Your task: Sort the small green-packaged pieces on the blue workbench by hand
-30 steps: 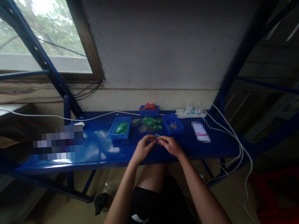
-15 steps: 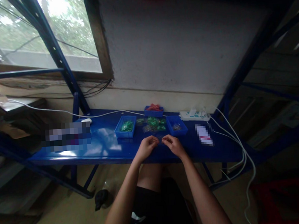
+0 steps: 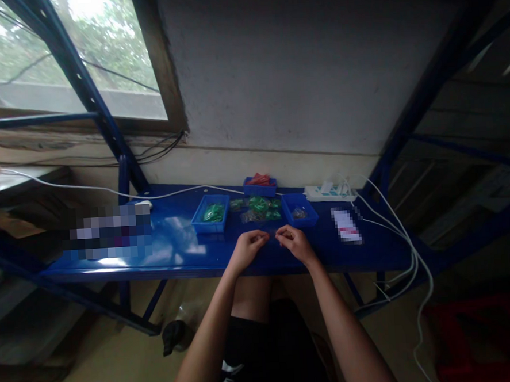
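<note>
Over the front part of the blue table (image 3: 164, 260), my left hand (image 3: 250, 249) and my right hand (image 3: 293, 244) face each other with a small gap between the fingertips. Both are closed in a pinch; whatever lies in the fingers is too small to make out. Just beyond them is a pile of small green and clear packets (image 3: 260, 209). To the left of the pile stands a blue bin of green packets (image 3: 212, 213). Right of it, near my right hand, another blue bin (image 3: 300, 216) holds small greyish pieces.
A small blue bin with red pieces (image 3: 259, 182) stands at the back. A white power strip (image 3: 330, 192) with cables lies at the back right, and a blurred-out white item (image 3: 347, 225) in front of it. Blue metal uprights (image 3: 126, 164) frame the table.
The view has shifted slightly. My hands stay pinched over the same spot, the right one turned a little. The bins and packets keep their places.
</note>
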`<move>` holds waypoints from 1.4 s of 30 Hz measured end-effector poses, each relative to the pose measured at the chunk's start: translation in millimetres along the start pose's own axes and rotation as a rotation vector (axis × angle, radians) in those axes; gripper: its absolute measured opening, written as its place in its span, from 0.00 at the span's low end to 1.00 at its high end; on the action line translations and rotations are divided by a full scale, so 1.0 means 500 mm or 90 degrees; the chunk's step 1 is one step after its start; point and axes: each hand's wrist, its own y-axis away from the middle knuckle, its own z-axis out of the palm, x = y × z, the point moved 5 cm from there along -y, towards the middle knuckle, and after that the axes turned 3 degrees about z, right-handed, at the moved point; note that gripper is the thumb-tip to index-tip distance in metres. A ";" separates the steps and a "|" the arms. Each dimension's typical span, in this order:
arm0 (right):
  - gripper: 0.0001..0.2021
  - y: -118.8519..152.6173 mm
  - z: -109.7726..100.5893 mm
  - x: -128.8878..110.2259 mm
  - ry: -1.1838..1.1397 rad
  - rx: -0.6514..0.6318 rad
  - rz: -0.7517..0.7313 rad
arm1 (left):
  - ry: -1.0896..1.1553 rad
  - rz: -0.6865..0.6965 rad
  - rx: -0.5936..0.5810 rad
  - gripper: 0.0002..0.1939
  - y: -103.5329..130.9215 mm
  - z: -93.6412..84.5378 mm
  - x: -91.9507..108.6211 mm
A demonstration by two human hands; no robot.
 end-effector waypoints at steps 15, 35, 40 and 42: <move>0.08 0.009 0.000 -0.013 -0.123 -0.063 -0.011 | 0.149 -0.043 0.079 0.24 -0.008 -0.006 -0.005; 0.14 0.000 -0.014 0.001 -0.061 0.022 -0.014 | 0.104 -0.034 0.071 0.19 -0.006 -0.004 -0.003; 0.30 -0.009 -0.033 0.027 -0.169 0.094 0.012 | 0.078 -0.027 0.057 0.17 -0.004 0.001 -0.005; 0.34 -0.010 -0.032 0.030 -0.200 0.077 0.021 | 0.067 -0.015 0.057 0.16 -0.003 0.003 -0.007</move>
